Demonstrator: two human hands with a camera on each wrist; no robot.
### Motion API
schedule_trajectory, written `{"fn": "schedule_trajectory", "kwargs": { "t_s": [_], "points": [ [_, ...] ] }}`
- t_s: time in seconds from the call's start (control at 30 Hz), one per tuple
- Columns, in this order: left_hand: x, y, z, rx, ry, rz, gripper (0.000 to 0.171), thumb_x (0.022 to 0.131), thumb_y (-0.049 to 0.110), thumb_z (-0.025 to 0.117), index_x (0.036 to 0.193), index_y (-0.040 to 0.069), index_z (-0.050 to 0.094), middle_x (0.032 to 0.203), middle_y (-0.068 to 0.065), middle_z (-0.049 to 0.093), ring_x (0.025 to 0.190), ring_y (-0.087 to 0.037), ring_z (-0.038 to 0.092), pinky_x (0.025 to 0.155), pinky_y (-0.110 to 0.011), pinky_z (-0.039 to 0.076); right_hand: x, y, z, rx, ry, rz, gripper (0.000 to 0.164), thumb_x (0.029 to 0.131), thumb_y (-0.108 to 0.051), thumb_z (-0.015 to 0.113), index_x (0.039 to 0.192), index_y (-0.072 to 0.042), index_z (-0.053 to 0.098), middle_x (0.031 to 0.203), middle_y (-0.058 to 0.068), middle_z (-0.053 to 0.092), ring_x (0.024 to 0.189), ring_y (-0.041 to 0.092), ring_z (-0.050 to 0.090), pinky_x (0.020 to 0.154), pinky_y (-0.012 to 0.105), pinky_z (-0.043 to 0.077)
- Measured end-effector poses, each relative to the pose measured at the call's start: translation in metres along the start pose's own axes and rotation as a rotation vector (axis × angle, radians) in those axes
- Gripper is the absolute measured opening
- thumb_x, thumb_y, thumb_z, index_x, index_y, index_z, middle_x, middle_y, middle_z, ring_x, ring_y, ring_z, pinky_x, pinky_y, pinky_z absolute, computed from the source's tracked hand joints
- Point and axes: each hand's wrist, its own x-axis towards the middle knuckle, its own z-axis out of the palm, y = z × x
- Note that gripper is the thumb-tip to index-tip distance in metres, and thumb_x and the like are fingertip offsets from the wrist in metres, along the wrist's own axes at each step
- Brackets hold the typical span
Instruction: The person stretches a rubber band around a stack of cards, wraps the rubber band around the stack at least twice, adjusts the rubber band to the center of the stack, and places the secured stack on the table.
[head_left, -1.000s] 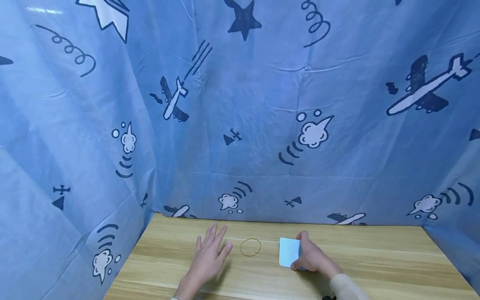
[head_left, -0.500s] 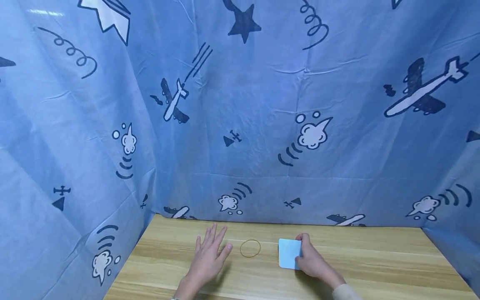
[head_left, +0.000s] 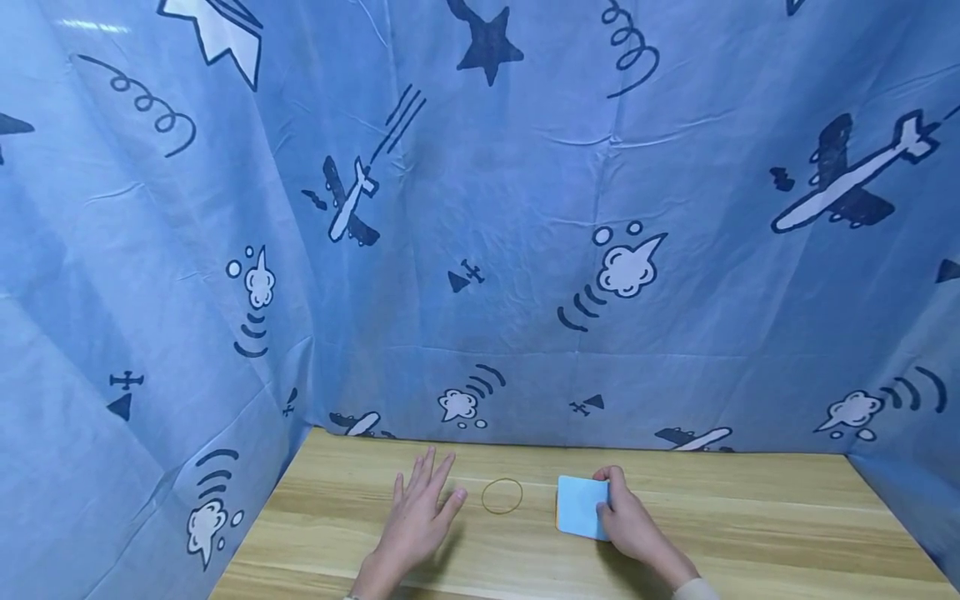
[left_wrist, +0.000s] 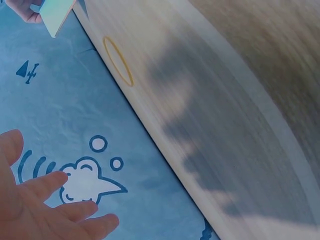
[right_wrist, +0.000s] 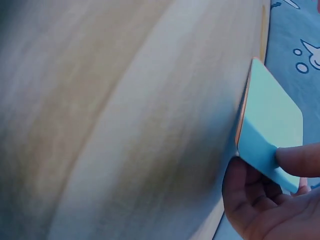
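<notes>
My right hand [head_left: 628, 518] pinches a light blue square card [head_left: 580, 507] with rounded corners. The thumb lies on its top face, while the curled fingers are under it in the right wrist view. A thin orange edge shows beneath the blue face, along the card's left side. To the left, a thin yellow rubber band [head_left: 483, 497] forms a loop on the wooden table. My left hand [head_left: 415, 518] is spread with straight fingers beside the band, palm down and holding nothing. Its shadow falls on the wood in the left wrist view.
The wooden table [head_left: 750, 517] runs back to a blue curtain [head_left: 525, 317] printed with planes, stars and clouds. That curtain also closes in the left and right sides.
My right thumb has shifted from the card's near edge onto its top face. The card's orange edge has come into sight at the left. My left hand and the rubber band stay in place.
</notes>
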Motion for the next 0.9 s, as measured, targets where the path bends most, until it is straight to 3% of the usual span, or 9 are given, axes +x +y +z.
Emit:
{"fn": "schedule_trajectory", "kwargs": {
  "t_s": [0.17,0.3,0.37,0.47,0.67,0.9],
  "points": [
    [-0.001,-0.001,0.002,-0.003,0.001,0.006,0.065,0.104,0.055,0.041,0.155,0.015,0.039,0.163,-0.018,0.019,0.149,-0.04,0.018,0.116,-0.068,0.004,-0.004,-0.003,-0.006,0.086,-0.014,-0.008,0.033,0.092,0.013,0.05,0.121,-0.001,0.041,0.125,0.031,0.054,0.117,0.04,0.052,0.095,0.054,0.046],
    [-0.002,-0.001,0.003,-0.011,-0.002,0.01,0.066,0.104,0.057,0.039,0.156,0.016,0.038,0.163,-0.017,0.019,0.149,-0.04,0.018,0.115,-0.068,0.004,-0.008,-0.009,-0.01,0.2,-0.024,0.043,0.034,0.093,0.012,0.053,0.122,-0.003,0.043,0.106,0.021,0.056,0.095,0.033,0.056,0.074,0.042,0.054],
    [-0.002,0.0,0.003,-0.016,-0.004,0.012,0.065,0.104,0.056,0.04,0.156,0.016,0.038,0.163,-0.018,0.019,0.149,-0.041,0.018,0.115,-0.068,0.005,-0.011,-0.013,-0.012,0.259,-0.02,0.064,0.035,0.094,0.012,0.054,0.124,-0.004,0.044,0.094,0.014,0.053,0.081,0.025,0.052,0.058,0.035,0.05],
    [-0.003,0.001,0.003,-0.018,0.0,0.018,0.064,0.104,0.054,0.042,0.155,0.017,0.039,0.163,-0.018,0.019,0.148,-0.041,0.018,0.115,-0.069,0.005,-0.016,-0.019,-0.015,0.335,-0.016,0.073,0.037,0.094,0.013,0.054,0.126,-0.004,0.045,0.087,0.015,0.053,0.075,0.025,0.053,0.05,0.037,0.052],
    [-0.003,0.003,0.004,-0.022,0.01,0.032,0.059,0.104,0.047,0.048,0.155,0.018,0.04,0.163,-0.018,0.019,0.148,-0.042,0.018,0.115,-0.069,0.004,-0.025,-0.031,-0.026,0.404,-0.022,0.065,0.04,0.093,0.013,0.055,0.129,-0.002,0.046,0.085,0.015,0.056,0.073,0.025,0.057,0.053,0.042,0.056],
    [-0.001,0.005,0.002,-0.011,0.004,0.046,0.059,0.104,0.052,0.045,0.154,0.02,0.043,0.163,-0.02,0.02,0.148,-0.043,0.019,0.115,-0.07,0.004,-0.034,-0.041,-0.038,0.477,-0.037,0.04,0.041,0.093,0.012,0.056,0.132,0.0,0.046,0.085,0.015,0.058,0.073,0.023,0.059,0.059,0.041,0.057]
  ]
}}
